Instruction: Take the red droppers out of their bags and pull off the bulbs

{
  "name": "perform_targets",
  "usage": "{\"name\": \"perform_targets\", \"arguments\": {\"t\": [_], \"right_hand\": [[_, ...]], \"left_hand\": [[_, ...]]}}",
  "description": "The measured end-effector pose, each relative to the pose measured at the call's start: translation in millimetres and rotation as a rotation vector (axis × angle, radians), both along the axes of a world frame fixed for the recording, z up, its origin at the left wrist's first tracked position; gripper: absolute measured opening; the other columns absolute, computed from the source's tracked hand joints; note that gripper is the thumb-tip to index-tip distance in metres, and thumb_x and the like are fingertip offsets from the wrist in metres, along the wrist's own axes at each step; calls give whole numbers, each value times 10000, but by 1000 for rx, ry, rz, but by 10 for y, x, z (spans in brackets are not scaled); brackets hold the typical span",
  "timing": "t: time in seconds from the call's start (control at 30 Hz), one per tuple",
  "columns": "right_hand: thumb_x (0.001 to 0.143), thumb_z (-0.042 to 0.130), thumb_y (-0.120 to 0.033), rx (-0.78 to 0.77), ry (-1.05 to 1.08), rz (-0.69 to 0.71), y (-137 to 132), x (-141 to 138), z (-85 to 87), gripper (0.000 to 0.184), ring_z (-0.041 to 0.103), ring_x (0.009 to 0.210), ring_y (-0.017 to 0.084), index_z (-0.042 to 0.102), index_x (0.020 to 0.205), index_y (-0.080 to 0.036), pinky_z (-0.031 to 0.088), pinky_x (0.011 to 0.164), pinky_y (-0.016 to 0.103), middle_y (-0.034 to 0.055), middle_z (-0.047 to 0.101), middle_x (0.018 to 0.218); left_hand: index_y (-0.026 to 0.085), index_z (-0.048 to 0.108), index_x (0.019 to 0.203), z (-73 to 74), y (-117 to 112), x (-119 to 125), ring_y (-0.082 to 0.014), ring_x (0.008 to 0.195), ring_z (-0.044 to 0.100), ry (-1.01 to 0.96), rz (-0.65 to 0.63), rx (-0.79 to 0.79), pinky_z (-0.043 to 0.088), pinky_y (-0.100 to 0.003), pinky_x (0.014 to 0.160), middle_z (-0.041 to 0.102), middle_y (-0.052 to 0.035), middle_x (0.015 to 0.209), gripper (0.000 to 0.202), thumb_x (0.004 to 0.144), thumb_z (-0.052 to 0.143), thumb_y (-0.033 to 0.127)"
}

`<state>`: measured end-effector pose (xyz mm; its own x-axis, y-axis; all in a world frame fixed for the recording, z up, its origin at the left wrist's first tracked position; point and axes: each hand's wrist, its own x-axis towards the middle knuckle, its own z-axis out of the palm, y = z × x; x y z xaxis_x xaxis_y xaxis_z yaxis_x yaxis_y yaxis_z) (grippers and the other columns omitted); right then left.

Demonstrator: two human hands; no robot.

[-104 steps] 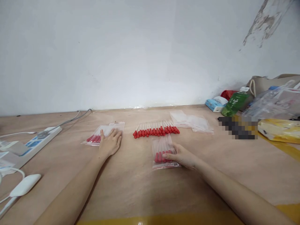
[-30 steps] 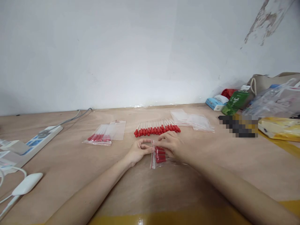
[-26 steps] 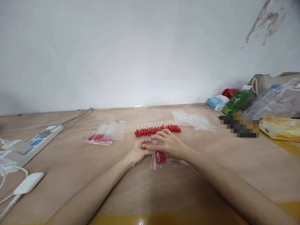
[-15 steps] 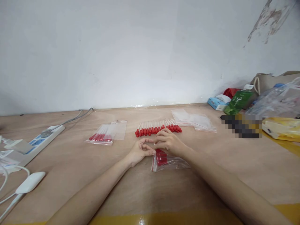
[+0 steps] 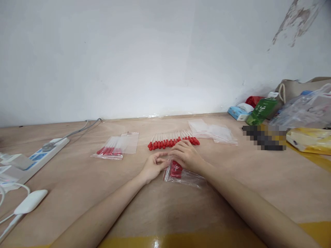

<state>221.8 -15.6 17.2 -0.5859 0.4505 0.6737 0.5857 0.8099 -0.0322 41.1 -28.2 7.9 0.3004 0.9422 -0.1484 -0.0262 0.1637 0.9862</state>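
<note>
- You are working on a worktop [image 5: 77,186] with a smooth, brown, faintly creased surface, banded along the near edge by glossy yellow tape [image 5: 134,241].
- Before you is a thin, clear, wrinkled plastic zip bag [image 5: 190,181] with a red line along its seal, shiny where it folds.
- Inside it, smooth, rounded red heads [image 5: 176,169] lie bunched toward the sealing end, which points to your left.
- That bag is between your hands, centred in front of you, on or just above the worktop; you cannot tell which.
- Your left hand [image 5: 152,168] pinches the seal edge between thumb and fingers.
- Your right hand [image 5: 187,156] curls over the bag's far side; its thumb is hidden, so you cannot tell whether its fingers grip or merely touch.
- Just beyond, a row of red-headed sticks [image 5: 160,144] has pale, slim shafts; your right hand partly blocks your view of it.
- To your left are a filled bag [image 5: 110,151], a flat pale sleeve [image 5: 131,143] overlapping it, and a white power strip [image 5: 38,157].
- Farther right sit flat zip bags [image 5: 222,134], a blue tissue pack [image 5: 238,112], and a tilted green bottle [image 5: 262,111].
</note>
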Motion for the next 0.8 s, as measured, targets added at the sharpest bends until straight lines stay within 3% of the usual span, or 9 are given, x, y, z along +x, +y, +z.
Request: {"name": "perform_targets", "arguments": {"t": [0.43, 0.53, 0.63, 0.73, 0.8], "right_hand": [[818, 515, -200, -80, -54, 116, -16, 13, 93, 156, 460, 982, 190, 654, 851, -262, 283, 873, 399, 32, 601, 996], [798, 543, -203, -286, 62, 126, -18, 28, 103, 230, 486, 980, 179, 584, 1023, -230, 310, 897, 395, 42, 604, 997], [764, 586, -230, -684, 272, 204, 13, 26, 55, 457, 544, 922, 155, 443, 1197, -206, 403, 838, 345, 40, 607, 963], [713, 628, -253, -1016, 480, 242, 61, -10, -35, 457, 578, 729, 125, 461, 1130, -167, 464, 670, 276, 4, 598, 790], [679, 654, -253, -1079, 583, 219, 86, -41, -85, 444, 551, 624, 103, 475, 1072, -149, 449, 585, 243, -26, 563, 696]], "left_hand": [[99, 605, 901, 28, 25, -60, -127, 554, 626, -5, -42, -74, 480, -266, 672, 671, -3, 573, 554, 417, 840, 227], [107, 624, 904, 33, 26, -76, -116, 570, 618, 4, -93, -61, 467, -246, 672, 670, -1, 598, 509, 459, 827, 249], [112, 637, 894, 49, 25, -88, -103, 620, 615, -6, -121, -66, 460, -233, 696, 680, -15, 673, 455, 506, 809, 277], [108, 648, 836, 66, 18, -82, -112, 670, 616, -36, -143, -98, 466, -250, 733, 681, -32, 724, 414, 510, 804, 311], [109, 649, 814, 78, 7, -72, -120, 694, 615, -49, -159, -105, 472, -265, 745, 674, -36, 742, 396, 522, 794, 335]]}}
